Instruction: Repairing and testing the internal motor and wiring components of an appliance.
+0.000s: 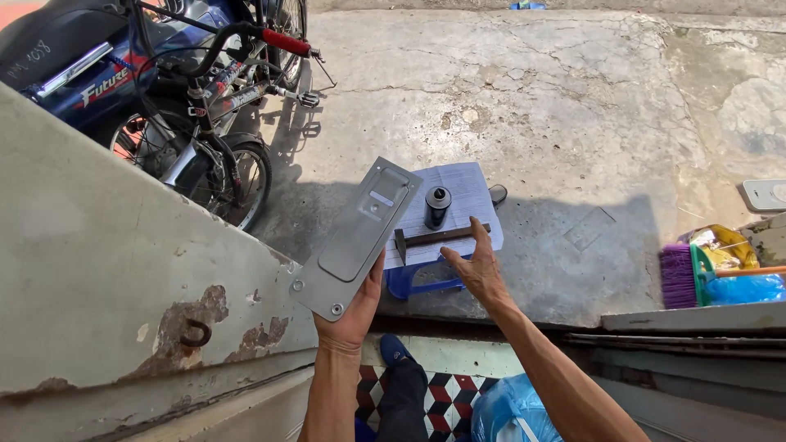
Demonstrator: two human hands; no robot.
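Note:
My left hand (352, 315) grips the lower end of a long grey metal plate (358, 236) with screw holes and a raised panel, holding it tilted up to the right. My right hand (477, 266) hovers with spread fingers and holds nothing, just above the near edge of a blue plastic stool (426, 282). On the stool lies a sheet of printed paper (458, 200), and on it stand a black cylinder (436, 207) and a hammer (438, 238) with a dark handle. A small dark object (497, 194) lies at the stool's far right corner.
A bicycle (221, 98) and a blue motorbike (74, 65) are parked at upper left on the concrete yard. A grey wall (106, 270) slopes along the left. At right lie a purple broom (688, 274) and bags (729, 262). My leg and shoe (395, 350) stand on patterned tiles below.

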